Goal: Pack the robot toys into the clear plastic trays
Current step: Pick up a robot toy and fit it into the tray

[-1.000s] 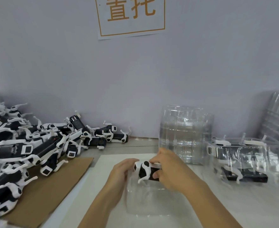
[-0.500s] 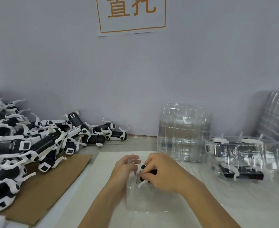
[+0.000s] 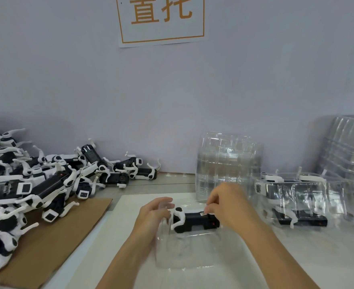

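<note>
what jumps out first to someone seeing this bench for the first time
Most striking is the big heap of black and white robot toys piled on the left, partly on a sheet of cardboard. In the middle, the left hand and right hand work one robot toy into a clear tray. Behind them stands a stack of clear trays, below a sign with orange characters on the wall.

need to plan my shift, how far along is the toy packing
Done: at least one packed tray sits at the right. In hand: the right hand presses a robot toy into the clear tray while the left hand steadies its edge. Left: a big pile of loose toys and a stack of empty trays, so it looks early.
</note>
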The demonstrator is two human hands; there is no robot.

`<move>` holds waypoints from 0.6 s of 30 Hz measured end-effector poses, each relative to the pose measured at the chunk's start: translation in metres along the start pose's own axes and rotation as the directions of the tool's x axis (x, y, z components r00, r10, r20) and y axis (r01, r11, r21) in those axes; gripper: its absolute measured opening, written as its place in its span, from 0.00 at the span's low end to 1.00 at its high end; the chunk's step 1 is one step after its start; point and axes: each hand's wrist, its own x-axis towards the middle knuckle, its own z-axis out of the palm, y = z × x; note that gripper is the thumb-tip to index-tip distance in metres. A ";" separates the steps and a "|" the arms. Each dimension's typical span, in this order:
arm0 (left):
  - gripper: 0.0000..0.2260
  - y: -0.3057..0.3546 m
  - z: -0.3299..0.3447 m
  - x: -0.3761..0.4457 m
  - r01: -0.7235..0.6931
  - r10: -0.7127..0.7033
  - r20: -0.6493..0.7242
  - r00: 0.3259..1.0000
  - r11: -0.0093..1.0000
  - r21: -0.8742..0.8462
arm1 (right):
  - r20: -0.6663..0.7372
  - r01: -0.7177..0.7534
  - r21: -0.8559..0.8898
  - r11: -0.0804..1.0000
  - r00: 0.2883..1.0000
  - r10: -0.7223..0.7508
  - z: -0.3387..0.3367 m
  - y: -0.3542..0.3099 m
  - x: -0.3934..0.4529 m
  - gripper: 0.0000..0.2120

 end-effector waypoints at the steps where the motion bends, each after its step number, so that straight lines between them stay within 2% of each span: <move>1: 0.17 0.000 0.000 0.000 -0.002 0.002 -0.010 1.000 1.000 0.005 | -0.001 0.007 -0.015 1.000 1.000 -0.007 0.001 -0.001 0.000 0.06; 4: 0.16 0.000 0.000 -0.001 -0.028 0.028 0.003 1.000 0.996 0.086 | 0.088 0.040 -0.002 0.999 0.995 -0.040 -0.006 0.000 -0.003 0.04; 6: 0.14 0.005 -0.001 -0.002 -0.136 0.137 0.015 0.990 0.953 0.271 | 0.101 0.079 -0.022 0.997 0.992 -0.076 -0.006 -0.001 -0.005 0.03; 7: 0.12 0.008 -0.003 -0.001 -0.218 0.230 0.018 0.973 0.888 0.404 | 0.094 0.099 -0.030 0.995 0.991 -0.096 -0.003 -0.002 -0.007 0.04; 9: 0.10 0.016 -0.005 -0.002 -0.362 0.432 0.057 0.900 0.669 0.649 | 0.078 0.132 -0.040 0.990 0.989 -0.128 0.005 -0.006 -0.007 0.05; 11: 0.07 0.028 -0.002 -0.007 -0.477 0.531 0.189 0.826 0.480 0.736 | 0.068 0.142 -0.038 0.989 0.988 -0.140 0.006 -0.008 -0.006 0.03; 12: 0.07 0.034 0.002 -0.010 -0.518 0.506 0.279 0.817 0.430 0.739 | 0.064 0.139 -0.023 0.990 0.988 -0.137 0.004 -0.008 -0.005 0.02; 13: 0.12 0.038 0.008 -0.014 -0.529 0.421 0.362 0.832 0.405 0.746 | 0.058 0.132 0.010 0.991 0.989 -0.133 0.002 -0.007 -0.004 0.02; 14: 0.21 0.040 0.016 -0.019 -0.511 0.293 0.423 0.857 0.381 0.770 | 0.049 0.123 0.068 0.990 0.991 -0.127 -0.001 -0.005 -0.003 0.03; 16: 0.38 0.041 0.028 -0.025 -0.428 0.042 0.435 0.899 0.285 0.858 | 0.020 0.104 0.196 0.975 0.994 -0.110 -0.006 -0.001 -0.004 0.06; 18: 0.46 0.041 0.031 -0.027 -0.390 -0.066 0.414 0.908 0.230 0.892 | -0.036 0.098 0.238 0.966 0.995 -0.092 -0.011 0.003 -0.003 0.08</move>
